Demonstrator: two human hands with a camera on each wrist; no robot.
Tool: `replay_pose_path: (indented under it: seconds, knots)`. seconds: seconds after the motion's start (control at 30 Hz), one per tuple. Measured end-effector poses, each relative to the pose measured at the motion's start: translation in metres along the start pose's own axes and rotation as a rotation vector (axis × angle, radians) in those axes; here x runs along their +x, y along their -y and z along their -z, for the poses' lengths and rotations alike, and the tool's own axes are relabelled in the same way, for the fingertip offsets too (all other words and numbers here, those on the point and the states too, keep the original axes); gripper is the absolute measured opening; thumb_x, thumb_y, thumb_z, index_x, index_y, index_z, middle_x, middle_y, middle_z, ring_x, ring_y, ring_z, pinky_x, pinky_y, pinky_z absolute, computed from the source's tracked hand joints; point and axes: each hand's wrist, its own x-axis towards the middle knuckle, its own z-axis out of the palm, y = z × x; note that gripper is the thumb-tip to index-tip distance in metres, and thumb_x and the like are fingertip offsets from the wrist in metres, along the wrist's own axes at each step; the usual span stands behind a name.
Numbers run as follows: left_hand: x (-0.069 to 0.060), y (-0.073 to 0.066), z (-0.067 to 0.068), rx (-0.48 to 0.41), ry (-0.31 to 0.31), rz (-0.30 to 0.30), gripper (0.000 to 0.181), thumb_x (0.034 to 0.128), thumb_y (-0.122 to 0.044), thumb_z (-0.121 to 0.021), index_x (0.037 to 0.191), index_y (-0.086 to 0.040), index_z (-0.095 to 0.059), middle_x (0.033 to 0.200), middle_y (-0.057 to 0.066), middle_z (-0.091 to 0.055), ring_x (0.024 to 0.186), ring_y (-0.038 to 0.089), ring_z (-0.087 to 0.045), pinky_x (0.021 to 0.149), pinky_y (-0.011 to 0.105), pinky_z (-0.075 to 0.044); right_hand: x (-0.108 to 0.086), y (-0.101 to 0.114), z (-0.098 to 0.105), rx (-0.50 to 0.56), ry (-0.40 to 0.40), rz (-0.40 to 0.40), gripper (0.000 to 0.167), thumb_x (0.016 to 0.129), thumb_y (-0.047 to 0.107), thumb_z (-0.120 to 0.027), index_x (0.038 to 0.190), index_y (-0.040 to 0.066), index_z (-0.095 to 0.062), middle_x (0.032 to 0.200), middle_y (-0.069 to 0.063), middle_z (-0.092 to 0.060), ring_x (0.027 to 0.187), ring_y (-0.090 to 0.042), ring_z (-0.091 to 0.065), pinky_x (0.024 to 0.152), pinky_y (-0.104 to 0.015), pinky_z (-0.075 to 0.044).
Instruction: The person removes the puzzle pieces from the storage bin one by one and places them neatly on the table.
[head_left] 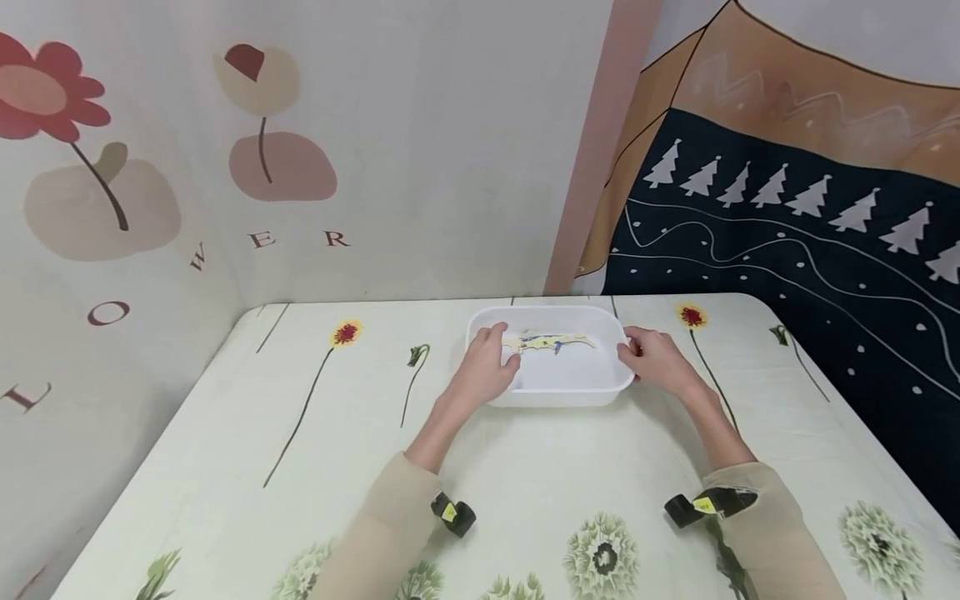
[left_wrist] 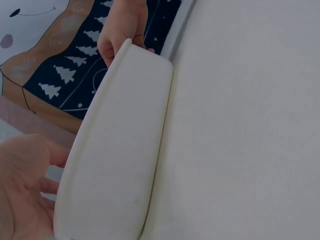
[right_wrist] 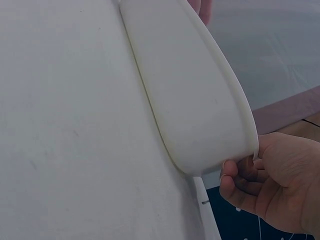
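Observation:
A white tray (head_left: pixel 558 398) stands near the table's far edge, with a thin yellow and blue piece (head_left: pixel 551 342) of irregular outline lying in it. My left hand (head_left: pixel 483 368) reaches over the left rim, thumb and fingers spread apart beside the piece's left end; whether they touch it is unclear. In the left wrist view that hand (left_wrist: pixel 22 185) has its fingertips hidden behind the tray's wall (left_wrist: pixel 112 135). At the right end my right hand (head_left: pixel 660 360) grips the rim. The right wrist view shows this hand (right_wrist: pixel 287 182) with fingers curled by the tray's corner (right_wrist: pixel 200 100).
A pale flower-printed cloth (head_left: pixel 555 467) covers the table. Behind it hangs a light curtain (head_left: pixel 420 150) with flowers and letters, and at the right a dark fabric (head_left: pixel 750 242) with white trees. Each sleeve bears a black wrist camera.

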Motion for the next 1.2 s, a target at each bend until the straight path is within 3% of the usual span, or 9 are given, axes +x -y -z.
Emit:
replay_pose_path:
  seconds: [0.23,0.47,0.67,0.77,0.93,1.07,1.2]
  knots:
    - [0.012,-0.007,-0.003,-0.022,0.048,0.143,0.06,0.1008,-0.016,-0.056,0.152,0.008,-0.033,0.144,0.033,-0.043,0.134,0.044,-0.044,0.112,0.05,-0.036,0.001,0.002,-0.001,0.002,0.004,-0.004,0.025,0.1,0.007,-0.051,0.117,-0.01,-0.058,0.068,-0.005,-0.05,0.059,-0.018,-0.053,0.053,-0.024,-0.044]
    - [0.023,-0.01,-0.007,-0.022,0.021,0.227,0.057,0.0982,-0.008,-0.055,0.147,0.012,-0.036,0.135,0.035,-0.047,0.128,0.047,-0.046,0.11,0.052,-0.038,0.001,0.002,-0.001,0.002,-0.006,0.012,0.023,0.099,0.007,-0.051,0.113,-0.01,-0.058,0.066,-0.004,-0.049,0.057,-0.017,-0.053,0.051,-0.024,-0.042]
    - [0.033,-0.011,-0.013,0.029,0.049,0.3,0.066,0.0949,-0.005,-0.06,0.151,0.01,-0.03,0.149,0.031,-0.04,0.142,0.044,-0.033,0.119,0.049,-0.024,0.0,0.001,-0.002,0.006,-0.005,0.011,0.025,0.1,0.007,-0.05,0.115,-0.011,-0.057,0.067,-0.005,-0.049,0.058,-0.017,-0.053,0.051,-0.024,-0.043]
    - [0.036,-0.01,-0.015,0.089,0.056,0.299,0.062,0.0939,-0.005,-0.065,0.147,0.012,-0.038,0.146,0.03,-0.043,0.143,0.043,-0.032,0.12,0.049,-0.02,0.0,0.001,-0.002,0.004,-0.004,0.006,0.026,0.1,0.007,-0.05,0.116,-0.012,-0.057,0.067,-0.005,-0.049,0.058,-0.017,-0.053,0.052,-0.024,-0.043]
    - [0.038,-0.01,-0.018,0.177,0.034,0.266,0.036,0.0908,-0.001,-0.066,0.123,0.012,-0.058,0.124,0.027,-0.056,0.126,0.039,-0.047,0.114,0.047,-0.03,0.0,0.001,-0.001,-0.001,-0.007,-0.002,0.028,0.1,0.008,-0.05,0.119,-0.013,-0.056,0.067,-0.005,-0.049,0.058,-0.017,-0.053,0.051,-0.024,-0.042]
    - [0.038,-0.01,-0.018,0.185,0.011,0.253,0.02,0.0877,0.004,-0.065,0.107,0.01,-0.065,0.108,0.022,-0.059,0.108,0.034,-0.053,0.103,0.045,-0.041,0.0,0.001,-0.001,-0.003,-0.009,-0.005,0.027,0.1,0.008,-0.05,0.117,-0.012,-0.056,0.067,-0.005,-0.049,0.058,-0.018,-0.052,0.051,-0.024,-0.042]
    - [0.039,-0.009,-0.017,0.163,-0.014,0.246,0.005,0.0854,0.009,-0.065,0.085,0.004,-0.065,0.085,0.015,-0.059,0.084,0.028,-0.055,0.079,0.038,-0.05,0.0,0.0,-0.001,0.005,-0.006,-0.011,0.027,0.1,0.008,-0.05,0.118,-0.012,-0.056,0.068,-0.005,-0.048,0.058,-0.018,-0.052,0.051,-0.024,-0.043]
